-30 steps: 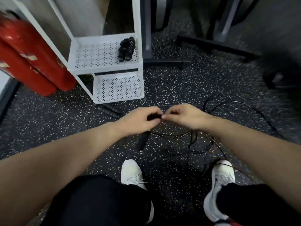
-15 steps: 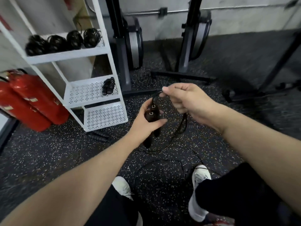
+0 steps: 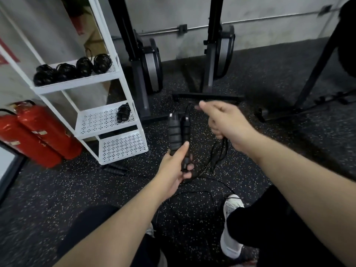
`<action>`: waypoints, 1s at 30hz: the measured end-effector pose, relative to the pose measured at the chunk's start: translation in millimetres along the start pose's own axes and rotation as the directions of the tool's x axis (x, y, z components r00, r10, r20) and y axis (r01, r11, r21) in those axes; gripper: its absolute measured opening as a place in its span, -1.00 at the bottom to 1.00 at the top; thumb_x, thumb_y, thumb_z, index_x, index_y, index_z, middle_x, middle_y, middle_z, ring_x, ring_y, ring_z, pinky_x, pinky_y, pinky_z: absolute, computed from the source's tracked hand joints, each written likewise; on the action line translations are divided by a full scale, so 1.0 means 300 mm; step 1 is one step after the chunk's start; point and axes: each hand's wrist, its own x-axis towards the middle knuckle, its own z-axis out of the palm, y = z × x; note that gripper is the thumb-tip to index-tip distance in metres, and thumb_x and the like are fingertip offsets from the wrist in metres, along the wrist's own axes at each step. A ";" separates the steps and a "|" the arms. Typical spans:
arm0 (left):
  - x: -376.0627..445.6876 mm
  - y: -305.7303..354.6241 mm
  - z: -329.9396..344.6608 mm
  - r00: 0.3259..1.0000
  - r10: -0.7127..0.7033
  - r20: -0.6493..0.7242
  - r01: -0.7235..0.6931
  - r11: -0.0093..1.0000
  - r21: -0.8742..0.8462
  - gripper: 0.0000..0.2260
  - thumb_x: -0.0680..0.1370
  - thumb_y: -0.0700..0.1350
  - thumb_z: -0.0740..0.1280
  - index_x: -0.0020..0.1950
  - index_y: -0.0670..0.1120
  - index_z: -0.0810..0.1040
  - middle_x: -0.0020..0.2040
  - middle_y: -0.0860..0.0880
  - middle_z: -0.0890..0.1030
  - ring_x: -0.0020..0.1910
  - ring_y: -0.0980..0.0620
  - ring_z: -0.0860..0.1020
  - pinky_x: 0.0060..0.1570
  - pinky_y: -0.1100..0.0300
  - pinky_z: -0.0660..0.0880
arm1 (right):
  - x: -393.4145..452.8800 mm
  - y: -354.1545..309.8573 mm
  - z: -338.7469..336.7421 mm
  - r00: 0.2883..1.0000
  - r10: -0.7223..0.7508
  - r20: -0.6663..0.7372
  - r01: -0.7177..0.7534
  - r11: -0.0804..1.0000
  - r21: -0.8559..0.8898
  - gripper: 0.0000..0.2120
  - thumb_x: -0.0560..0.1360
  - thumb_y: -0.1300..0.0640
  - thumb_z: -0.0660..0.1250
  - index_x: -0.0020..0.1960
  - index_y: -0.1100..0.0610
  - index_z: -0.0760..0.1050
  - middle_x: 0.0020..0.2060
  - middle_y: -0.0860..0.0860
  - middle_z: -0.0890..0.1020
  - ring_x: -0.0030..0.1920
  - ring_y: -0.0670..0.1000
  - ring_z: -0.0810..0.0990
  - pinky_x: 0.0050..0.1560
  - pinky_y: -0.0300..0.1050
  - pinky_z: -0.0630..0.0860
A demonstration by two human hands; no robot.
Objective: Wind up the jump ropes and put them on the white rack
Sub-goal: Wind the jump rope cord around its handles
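The left hand [image 3: 174, 171] has its grip clenched round the lower ends of two black jump-rope handles [image 3: 176, 134], which stand side by side and nearly upright above it, thumb pressed against the nearer, ribbed one. From the handle tops the thin black cord [image 3: 218, 151] arcs over to the right hand [image 3: 224, 122], held up just to the right of the left grip and slightly farther away; its fingers are curled round the cord, with several strands hanging below the fist and trailing down to loose loops on the speckled black floor [image 3: 57, 189] between the person's white shoes [image 3: 230, 245]. The right hand is motion-blurred, so exactly how the strands run through its grip cannot be told. Well to the left of the left grip stands the white rack [image 3: 107, 120]: its upper shelf carries a row of four wound black rope bundles [image 3: 73, 69], the perforated middle shelf holds one more wound rope [image 3: 123, 112] near its right edge, and the lowest shelf shows only its perforated plate. On the floor at the rack's foot, down-left of the left grip, lies another pair of black handles [image 3: 115, 168]. Two red fire extinguishers [image 3: 38, 135] lean at far left, beyond the rack.
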 end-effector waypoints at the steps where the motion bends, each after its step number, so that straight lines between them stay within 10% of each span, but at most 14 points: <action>1: 0.004 0.005 0.003 0.999 -0.037 -0.028 0.036 0.998 -0.043 -0.66 0.58 0.07 0.44 0.19 -0.10 0.44 -0.20 -0.06 0.49 -0.41 0.08 0.38 -0.53 0.29 0.24 | -0.008 0.029 0.013 1.000 0.010 -0.011 -0.011 0.995 -0.102 -0.75 0.66 -0.12 0.23 0.15 -0.03 0.61 -0.44 -0.07 0.41 -0.47 -0.08 0.32 -0.44 -0.18 0.26; 9: 0.072 -0.004 0.020 0.988 -0.125 -0.086 0.111 0.982 -0.152 -0.35 0.32 0.20 0.55 0.29 -0.09 0.52 -0.25 0.01 0.52 -0.43 0.14 0.35 -0.55 0.31 0.23 | -0.017 0.198 0.119 0.987 0.114 0.115 -0.057 0.909 -0.414 -0.79 0.67 0.11 0.14 0.30 0.06 0.38 -0.14 -0.03 0.67 -0.37 -0.12 0.53 -0.31 -0.15 0.44; 17: 0.161 0.009 0.016 0.983 -0.155 -0.100 0.132 0.970 -0.205 -0.56 0.43 0.19 0.51 0.10 -0.13 0.61 -0.23 -0.09 0.60 -0.30 0.02 0.54 -0.01 0.08 0.60 | -0.002 0.252 0.132 0.935 0.129 0.329 -0.010 0.941 -0.337 -0.55 0.71 0.14 0.12 0.58 -0.06 0.25 -0.27 -0.11 0.61 -0.51 -0.18 0.42 -0.42 -0.26 0.41; 21: 0.185 0.024 0.011 0.969 -0.206 -0.140 0.184 0.971 -0.153 -0.70 0.49 0.12 0.51 0.04 -0.07 0.61 -0.06 -0.10 0.64 -0.14 -0.04 0.55 -0.03 0.10 0.49 | -0.016 0.256 0.140 0.909 0.122 0.399 0.058 0.910 -0.410 -0.51 0.71 0.13 0.10 0.62 -0.02 0.13 -0.11 -0.11 0.61 -0.49 -0.18 0.47 -0.41 -0.23 0.45; 25: 0.230 0.071 -0.019 0.969 -0.189 -0.159 0.160 0.971 -0.180 -0.82 0.52 -0.02 0.44 -0.01 -0.08 0.51 -0.24 -0.04 0.56 -0.35 0.00 0.54 -0.33 0.12 0.50 | -0.011 0.260 0.151 0.932 0.116 0.344 0.010 0.939 -0.345 -0.78 0.71 0.07 0.14 0.33 0.04 0.23 -0.13 0.03 0.69 -0.53 -0.06 0.50 -0.51 -0.22 0.41; 30: 0.237 0.131 -0.059 0.985 -0.121 -0.122 0.096 0.976 -0.196 -0.84 0.56 -0.14 0.32 0.13 -0.12 0.53 -0.24 -0.06 0.60 -0.24 -0.05 0.63 -0.09 0.03 0.61 | 0.011 0.250 0.100 0.867 0.204 0.455 -0.027 0.931 -0.365 -0.76 0.70 -0.05 0.15 0.02 0.05 0.51 -0.49 0.00 0.59 -0.51 -0.03 0.50 -0.43 -0.23 0.44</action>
